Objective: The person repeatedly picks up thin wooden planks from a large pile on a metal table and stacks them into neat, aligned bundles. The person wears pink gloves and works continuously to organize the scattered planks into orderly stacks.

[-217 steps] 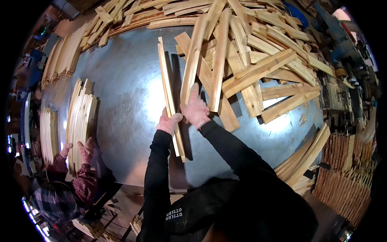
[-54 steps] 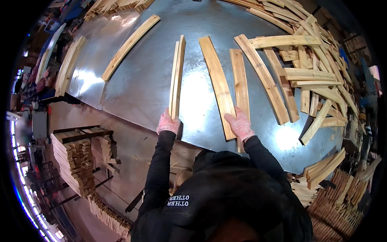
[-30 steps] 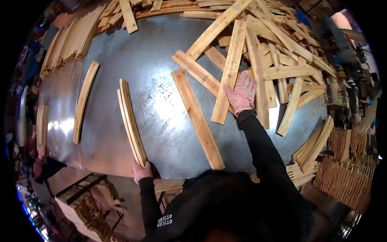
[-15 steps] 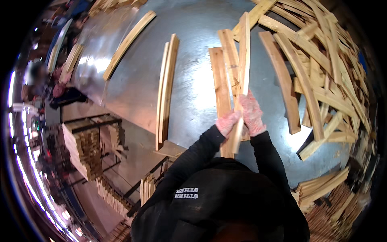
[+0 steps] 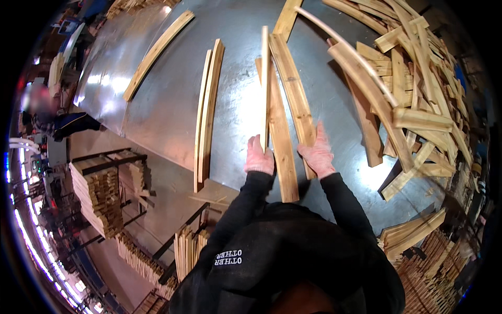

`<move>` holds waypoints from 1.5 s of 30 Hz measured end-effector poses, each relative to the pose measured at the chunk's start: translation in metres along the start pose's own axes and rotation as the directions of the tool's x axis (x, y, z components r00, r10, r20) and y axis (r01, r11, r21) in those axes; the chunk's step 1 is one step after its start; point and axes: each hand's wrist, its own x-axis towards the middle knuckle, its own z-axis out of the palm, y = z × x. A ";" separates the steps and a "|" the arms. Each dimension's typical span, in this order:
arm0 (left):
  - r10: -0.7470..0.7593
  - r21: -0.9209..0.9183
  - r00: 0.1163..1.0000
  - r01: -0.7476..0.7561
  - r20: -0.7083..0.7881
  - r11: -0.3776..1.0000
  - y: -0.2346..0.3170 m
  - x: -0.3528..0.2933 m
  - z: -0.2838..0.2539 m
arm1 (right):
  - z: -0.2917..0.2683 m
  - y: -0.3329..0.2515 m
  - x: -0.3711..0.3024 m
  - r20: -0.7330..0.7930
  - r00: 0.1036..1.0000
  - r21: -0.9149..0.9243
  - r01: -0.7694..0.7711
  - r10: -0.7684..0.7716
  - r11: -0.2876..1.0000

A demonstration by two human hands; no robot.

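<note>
My left hand (image 5: 259, 157), in a pinkish work glove, grips the near end of a narrow wooden slat (image 5: 264, 78) that stands on its edge. Just right of it, a wider board (image 5: 282, 141) lies flat, its near end close to my body. A slightly curved board (image 5: 294, 83) lies beside that one, slanting away to the far left. My right hand (image 5: 318, 153), gloved alike, is at this board's near right edge, fingers stretched out and thumb against the wood. Its grip is open.
The metal table (image 5: 238, 104) carries a pair of slats (image 5: 210, 110) at left and a single curved slat (image 5: 157, 57) farther off. A jumbled heap of curved boards (image 5: 402, 89) covers the right side. Stacked wood (image 5: 99, 193) stands on a rack lower left; another person (image 5: 42, 112) is at far left.
My hands have moved apart. The left has shifted left with a slat in its grip, while the right has come off the slat both hands held and opened beside the curved board.
</note>
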 end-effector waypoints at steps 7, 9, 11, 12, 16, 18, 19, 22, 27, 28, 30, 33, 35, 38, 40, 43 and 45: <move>-0.019 -0.831 0.927 0.345 0.375 0.438 -0.011 0.003 -0.002 | 0.052 -0.007 -0.034 0.276 0.883 -0.144 0.429 -0.380 0.892; -0.017 -0.671 0.952 0.227 0.304 0.706 -0.031 0.014 -0.007 | 0.056 -0.014 -0.046 0.133 0.956 -0.314 0.292 -0.263 0.903; 0.072 -0.458 0.979 0.024 0.192 0.889 -0.052 0.033 -0.027 | 0.059 -0.033 -0.055 0.155 0.986 -0.432 0.119 -0.056 0.894; 0.129 -0.324 0.980 -0.075 0.149 0.943 -0.054 0.039 -0.038 | 0.065 -0.033 -0.056 0.185 0.978 -0.502 0.179 -0.097 0.846; 0.170 -0.234 0.985 -0.161 0.019 0.959 -0.037 0.047 -0.072 | 0.069 -0.031 -0.033 0.149 0.977 -0.432 0.203 -0.152 0.879; -0.023 -0.086 0.998 0.028 0.060 0.996 -0.011 0.036 -0.083 | 0.059 -0.032 -0.011 -0.002 0.980 -0.255 0.192 -0.199 0.947; 0.035 -0.176 0.998 -0.025 0.052 0.984 -0.023 0.030 -0.073 | 0.056 -0.038 -0.001 0.026 0.995 -0.085 0.103 -0.101 0.991; 0.079 -0.254 0.987 -0.041 0.138 0.966 -0.026 0.012 -0.042 | 0.074 -0.040 0.008 0.253 0.925 0.273 0.213 -0.283 0.938; -0.179 -0.091 0.972 0.194 0.153 0.977 -0.001 0.010 -0.023 | -0.068 -0.069 0.015 -0.274 0.886 -0.742 0.052 -0.373 0.669; -0.148 -0.077 0.980 0.159 0.136 0.984 0.000 0.010 -0.019 | -0.103 -0.051 0.022 -0.539 0.781 -0.666 -0.166 -0.316 0.727; -0.088 -0.040 0.991 0.092 0.102 0.995 -0.009 0.008 -0.014 | -0.165 -0.012 0.033 -0.753 0.657 -0.376 -0.464 0.027 0.802; -0.039 -0.030 0.997 0.041 0.069 0.999 -0.018 0.012 -0.010 | -0.188 0.046 0.025 -0.696 0.712 -0.266 -0.370 0.088 0.890; -0.047 -0.003 0.997 0.048 0.057 0.999 -0.026 0.015 -0.017 | -0.176 0.046 0.003 -0.663 0.747 -0.099 -0.152 0.049 0.983; -0.054 0.040 0.994 0.050 0.096 0.998 -0.029 0.020 -0.033 | -0.123 0.027 -0.013 -0.599 0.800 0.031 -0.003 0.021 1.000; -0.112 0.067 0.984 0.104 0.140 0.992 -0.017 0.023 -0.052 | -0.079 0.017 -0.016 -0.600 0.777 -0.081 0.178 -0.190 0.981; 0.039 -0.006 0.996 -0.039 0.086 0.999 -0.042 0.021 -0.044 | -0.012 -0.014 -0.011 -0.354 0.924 0.429 0.296 -0.143 0.853; 0.042 0.037 0.992 -0.047 0.115 0.998 -0.044 0.024 -0.043 | 0.045 -0.020 -0.005 -0.205 0.954 0.436 0.287 -0.217 0.853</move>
